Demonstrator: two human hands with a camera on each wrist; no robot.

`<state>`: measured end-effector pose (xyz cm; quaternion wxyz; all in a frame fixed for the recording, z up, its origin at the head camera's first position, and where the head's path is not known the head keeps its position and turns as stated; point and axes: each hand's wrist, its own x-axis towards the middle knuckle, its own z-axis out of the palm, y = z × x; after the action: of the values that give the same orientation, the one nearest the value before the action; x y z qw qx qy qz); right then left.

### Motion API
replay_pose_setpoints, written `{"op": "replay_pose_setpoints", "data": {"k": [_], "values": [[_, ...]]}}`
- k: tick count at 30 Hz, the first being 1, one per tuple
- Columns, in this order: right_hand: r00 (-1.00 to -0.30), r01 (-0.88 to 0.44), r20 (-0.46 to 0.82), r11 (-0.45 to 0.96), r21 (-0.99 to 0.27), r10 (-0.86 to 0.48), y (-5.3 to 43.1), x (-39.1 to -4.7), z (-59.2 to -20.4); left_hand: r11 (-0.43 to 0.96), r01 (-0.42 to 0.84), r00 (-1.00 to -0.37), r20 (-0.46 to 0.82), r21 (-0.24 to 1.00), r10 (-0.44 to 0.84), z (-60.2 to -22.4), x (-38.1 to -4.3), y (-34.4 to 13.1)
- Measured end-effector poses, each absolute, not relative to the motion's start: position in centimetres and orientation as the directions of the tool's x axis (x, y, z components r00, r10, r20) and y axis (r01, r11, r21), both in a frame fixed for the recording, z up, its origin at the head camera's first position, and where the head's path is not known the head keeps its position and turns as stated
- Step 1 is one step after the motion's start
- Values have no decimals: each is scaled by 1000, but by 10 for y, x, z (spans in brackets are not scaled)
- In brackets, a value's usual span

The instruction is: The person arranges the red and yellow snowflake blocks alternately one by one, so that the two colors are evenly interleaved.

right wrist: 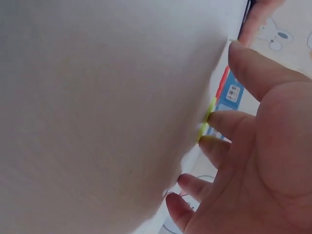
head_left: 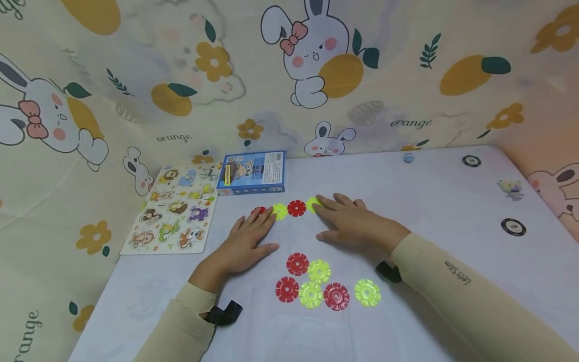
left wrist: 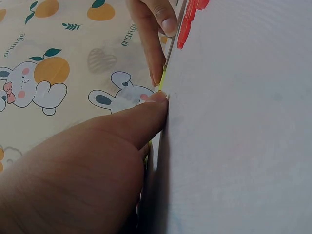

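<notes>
Red and yellow-green: six loose notched discs (head_left: 336, 296), flat on the bench (head_left: 253, 337) nearest me; five grouped, one yellow-green apart to the right.

Hands, two: fingers laid out, clasping nothing. Left hand (head_left: 244, 245) covers part of a red disc and touches its yellow-green neighbour. Right hand (head_left: 350, 221) reaches onto another yellow-green disc.

Row of notched discs (head_left: 296, 208), four visible, colours alternating: ahead, between my hands, long axis left to right, each hand nearer its own end. Governing relation, as I judge it: row ahead, loose discs on my near side, the lone one closer to my right hand.

View note: my right wrist view gives the end yellow-green disc edge-on, two fingertips on it, thumb apart; the head view hides these contacts.

Left: animal board (head_left: 169, 211). Beyond the row: blue box (head_left: 252, 172), lying flat. Right, well apart: two black-and-white chips (head_left: 513, 227). Farthest: rabbit-printed cloth (head_left: 398, 40).
</notes>
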<state>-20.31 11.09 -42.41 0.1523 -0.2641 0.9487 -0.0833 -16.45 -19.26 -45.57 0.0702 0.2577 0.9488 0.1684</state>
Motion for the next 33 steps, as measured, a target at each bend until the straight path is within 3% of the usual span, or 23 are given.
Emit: {"op": "replay_pose_setpoints", "data": {"k": [12,17,21,24,28,33], "values": [[-812,-471,-257,849,-239,-524,112,-205,-425,810,459,-858,-54,364,511,-455,-165,-193],[-820,-455,-229,839,-298,-525,113,-206,-427,806,465,-857,-39,366,513,-456,-165,-193],[-833,-434,-159,803,-407,-531,120,-201,-423,804,466,-857,-38,369,514,-455,-164,-192],[-838,-395,-105,727,-561,-536,129,-189,-416,806,465,-857,-43,366,514,-455,-163,-192],[-827,-303,-46,514,-803,-560,147,-164,-409,806,470,-856,-40,359,516,-456,-164,-192],[-783,-233,-2,297,-926,-621,166,-131,-415,804,471,-855,-36,362,517,-456,-164,-193]]}}
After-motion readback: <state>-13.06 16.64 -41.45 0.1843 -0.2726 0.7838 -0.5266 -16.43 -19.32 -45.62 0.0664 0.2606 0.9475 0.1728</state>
